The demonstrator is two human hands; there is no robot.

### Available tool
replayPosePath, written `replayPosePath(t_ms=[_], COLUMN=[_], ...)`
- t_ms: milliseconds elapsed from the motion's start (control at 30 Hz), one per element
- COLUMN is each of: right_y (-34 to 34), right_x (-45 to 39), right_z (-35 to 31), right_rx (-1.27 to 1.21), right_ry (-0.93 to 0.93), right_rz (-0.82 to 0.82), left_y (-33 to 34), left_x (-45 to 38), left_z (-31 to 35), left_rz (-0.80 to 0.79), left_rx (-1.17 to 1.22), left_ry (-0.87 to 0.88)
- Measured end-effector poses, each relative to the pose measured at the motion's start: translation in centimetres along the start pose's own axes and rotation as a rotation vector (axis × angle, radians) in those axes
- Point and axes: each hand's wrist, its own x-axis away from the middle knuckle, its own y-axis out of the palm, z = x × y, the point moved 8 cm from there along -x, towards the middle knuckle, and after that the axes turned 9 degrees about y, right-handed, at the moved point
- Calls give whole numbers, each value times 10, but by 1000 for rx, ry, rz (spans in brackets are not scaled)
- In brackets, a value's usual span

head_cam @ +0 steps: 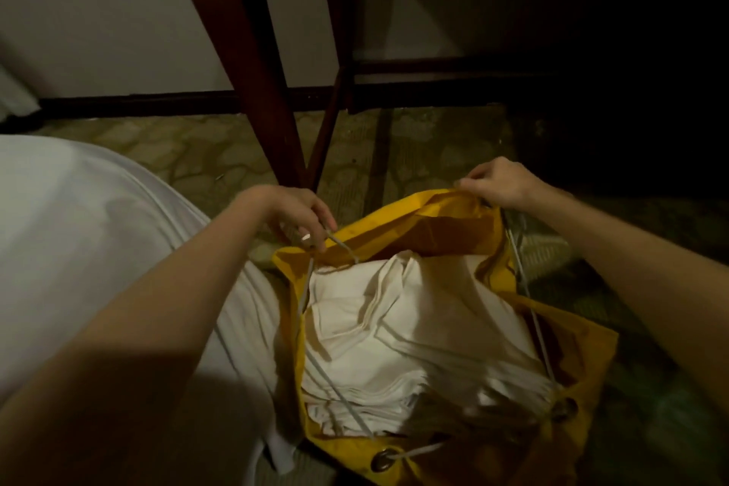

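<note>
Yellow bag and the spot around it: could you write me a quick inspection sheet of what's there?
Surface: patterned floor, dimly lit.
Job's things: yellow bag, mouth open, stuffed with white linen; white drawstring runs through metal eyelets.
Clutter: nothing seen.
Hands: left hand pinches the drawstring; right hand grips the bag's far rim.
Cables: nothing seen.
Surroundings: white bedding on the left, dark wooden furniture legs ahead, pale wall behind; the right side is too dark to tell.
</note>
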Motion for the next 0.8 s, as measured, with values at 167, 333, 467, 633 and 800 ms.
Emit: replayPosePath(t_ms=[167,333,467,633,800], right_y=[12,22,28,40,53], right_x=[-1,-1,2,15,36], right_z=[-12,-16,-15,-6,1], right_rx=[192,199,131,118,189], right_ry=[-91,-132,-135,-93,-10], right_rz=[-81,-191,-248,-441,-598], left_y=[4,1,-17,-40,-33], left_x=[-13,-9,-7,-12,-16], left_z=[-1,11,18,27,79], left_rz=[66,156,437,665,608], left_rx=[-195,7,384,896,915], left_ry=[130,215,282,345,440])
